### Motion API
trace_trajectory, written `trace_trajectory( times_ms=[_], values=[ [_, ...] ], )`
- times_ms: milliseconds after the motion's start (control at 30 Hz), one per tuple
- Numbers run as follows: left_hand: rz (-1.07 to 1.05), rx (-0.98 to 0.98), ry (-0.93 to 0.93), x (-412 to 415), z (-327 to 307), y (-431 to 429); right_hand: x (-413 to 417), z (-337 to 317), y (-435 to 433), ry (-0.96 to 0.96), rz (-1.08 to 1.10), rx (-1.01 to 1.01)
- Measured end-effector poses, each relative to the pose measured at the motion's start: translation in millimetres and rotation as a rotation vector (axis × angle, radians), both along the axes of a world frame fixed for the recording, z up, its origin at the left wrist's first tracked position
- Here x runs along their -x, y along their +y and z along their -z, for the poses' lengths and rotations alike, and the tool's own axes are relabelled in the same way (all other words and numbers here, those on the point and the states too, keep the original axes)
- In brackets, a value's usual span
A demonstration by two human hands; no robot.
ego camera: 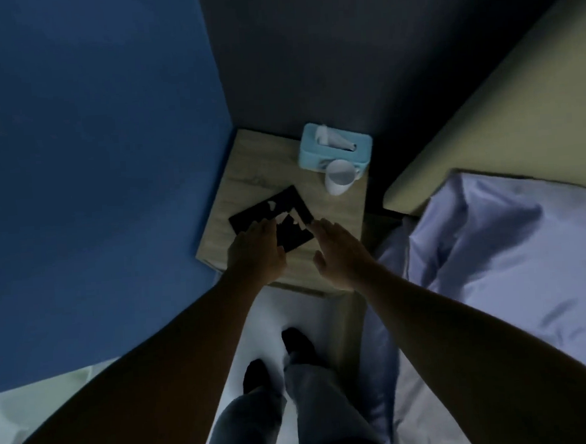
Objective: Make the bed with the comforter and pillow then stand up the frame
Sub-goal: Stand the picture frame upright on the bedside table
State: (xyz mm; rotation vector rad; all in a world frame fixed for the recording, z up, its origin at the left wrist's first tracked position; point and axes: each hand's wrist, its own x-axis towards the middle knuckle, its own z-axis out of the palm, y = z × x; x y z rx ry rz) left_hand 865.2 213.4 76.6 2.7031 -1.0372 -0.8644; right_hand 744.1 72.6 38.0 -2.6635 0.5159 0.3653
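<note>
Lying flat on the desk [247, 163], the frame [253, 217] sits between released grips: left grip [256, 255] over its lower-left edge, right grip [338, 253] beside its right corner.

The left wall [91, 148] is a flat mid blue; the wall beside it [342, 47] is a much darker blue-grey. The headboard [500, 106] is a dull pale yellow. The nightstand [254, 176] shows light beige wood with faint grey grain streaks. On it, the frame [250, 218] is black, broken by a few jagged pale patches near its middle. The tissue box [310, 155] is light blue with a white tissue [334, 139], and the mug [337, 182] is white. The bedding [509, 243] is plain pale lavender-blue. The floor [283, 308] is white, the shoes [297, 340] black, and the trousers [316, 399] a washed-out grey-blue.
</note>
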Motion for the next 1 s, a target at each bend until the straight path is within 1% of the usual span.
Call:
trace_trajectory(
  times_ms=[233, 333, 433, 533, 633, 800, 933, 1000],
  values=[
    [-0.094, -0.014, 0.01, -29.4, 85.1, 6.4, -37.7, 93.1, -13.8, 0.095, -0.169, 0.0],
    [-0.114, 0.012, 0.039, -34.9, 123.7, 5.2, -50.0, 132.6, -24.0, 0.1, -0.23, 0.048],
    [-0.1, 0.027, 0.015, -36.8, 160.5, 3.0, -60.6, 166.3, -36.2, 0.101, -0.277, 0.106],
    [-0.065, -0.001, -0.009, -34.9, 195.2, 2.8, -66.4, 192.0, -46.6, 0.04, -0.311, 0.148],
    [-0.029, -0.037, -0.085, -28.0, 225.0, 4.1, -63.1, 213.4, -54.9, -0.032, -0.335, 0.15],
    [-0.13, -0.032, -0.19, -4.0, 256.3, 9.2, -51.0, 239.2, -62.9, -0.132, -0.361, 0.113],
    [-0.219, -0.029, -0.19, 23.6, 265.9, 16.2, -38.0, 251.9, -68.2, -0.211, -0.365, 0.075],
    [-0.267, 0.009, -0.191, 37.4, 264.6, 16.1, -31.4, 252.5, -71.1, -0.224, -0.379, 0.069]
  ],
)
